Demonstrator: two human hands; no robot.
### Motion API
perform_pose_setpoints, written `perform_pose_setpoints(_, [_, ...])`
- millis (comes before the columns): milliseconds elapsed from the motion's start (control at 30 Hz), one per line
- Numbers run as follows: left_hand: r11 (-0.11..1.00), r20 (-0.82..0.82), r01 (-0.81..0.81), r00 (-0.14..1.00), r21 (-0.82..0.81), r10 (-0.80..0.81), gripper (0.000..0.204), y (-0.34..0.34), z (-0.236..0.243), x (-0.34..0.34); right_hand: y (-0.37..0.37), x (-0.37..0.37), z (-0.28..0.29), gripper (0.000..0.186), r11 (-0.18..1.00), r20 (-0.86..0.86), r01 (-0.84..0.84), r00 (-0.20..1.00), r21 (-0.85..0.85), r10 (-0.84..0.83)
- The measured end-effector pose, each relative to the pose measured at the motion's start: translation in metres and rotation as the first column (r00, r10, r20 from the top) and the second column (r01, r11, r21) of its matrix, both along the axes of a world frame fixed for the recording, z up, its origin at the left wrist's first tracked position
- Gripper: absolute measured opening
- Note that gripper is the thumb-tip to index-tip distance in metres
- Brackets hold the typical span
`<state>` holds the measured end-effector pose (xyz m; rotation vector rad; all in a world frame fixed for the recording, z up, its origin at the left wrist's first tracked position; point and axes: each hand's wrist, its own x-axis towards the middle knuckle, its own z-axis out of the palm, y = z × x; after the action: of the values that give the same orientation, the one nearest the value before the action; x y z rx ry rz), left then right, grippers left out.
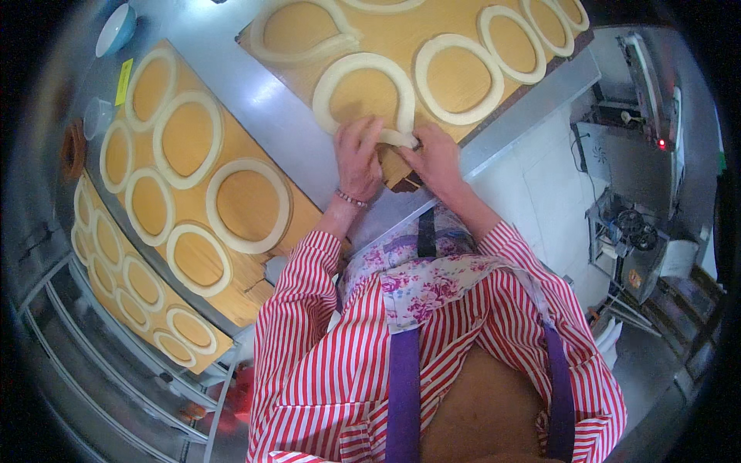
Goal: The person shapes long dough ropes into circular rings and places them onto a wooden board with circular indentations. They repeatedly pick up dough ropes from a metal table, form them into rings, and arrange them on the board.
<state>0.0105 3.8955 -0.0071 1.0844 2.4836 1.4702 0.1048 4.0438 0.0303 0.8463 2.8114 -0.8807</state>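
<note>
A ring of pale dough (406,99) lies on a yellowish wooden board (301,76), its near side under my hands. My left hand (359,158), with a beaded bracelet at the wrist, curls its fingers over the lower edge of the ring. Thumb and fingers of my right hand (438,160) are closed on the dough where its ends meet. My fingers partly cover that join. Beside it on the same board sits another dough ring (423,65), with several more toward the far right. A dough loop (266,52) farther left looks blurred.
Two more boards to the left carry several dough rings (285,204). A blue and white bowl (116,31), a yellow label (123,82) and a clear cup (97,118) are at the far left. Metal rack rails (85,363) stand lower left; a machine (648,85) with a red light stands right.
</note>
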Motion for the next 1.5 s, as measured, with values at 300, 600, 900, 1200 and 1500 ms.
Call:
perform_pose_setpoints(300, [0.918, -0.014, -0.350, 0.935, -0.184, 0.354, 0.057, 0.008, -0.010, -0.072, 0.051, -0.067, 0.023, 0.039, 0.986, -0.179, -0.128, 0.973, 0.106, 0.145])
perform_pose_setpoints(600, [0.925, -0.101, -0.337, 0.941, -0.176, 0.324, 0.037, 0.017, -0.024, -0.093, 0.053, -0.153, -0.036, 0.041, 0.922, -0.137, -0.332, 0.922, 0.200, 0.362])
perform_pose_setpoints(900, [0.893, -0.002, -0.356, 0.929, -0.275, 0.370, 0.042, 0.014, -0.023, -0.093, 0.051, -0.140, -0.028, 0.037, 0.953, -0.099, -0.257, 0.956, 0.163, 0.275])
perform_pose_setpoints(1200, [0.881, 0.053, -0.376, 0.912, -0.288, 0.407, 0.048, 0.017, -0.023, -0.107, 0.060, -0.134, -0.021, 0.051, 0.948, -0.131, -0.270, 0.947, 0.166, 0.293])
perform_pose_setpoints(1500, [0.828, 0.400, -0.560, 0.761, 0.007, 0.511, 0.041, -0.002, -0.007, -0.089, 0.048, -0.053, 0.011, 0.041, 0.966, -0.229, -0.258, 0.942, -0.026, 0.246])
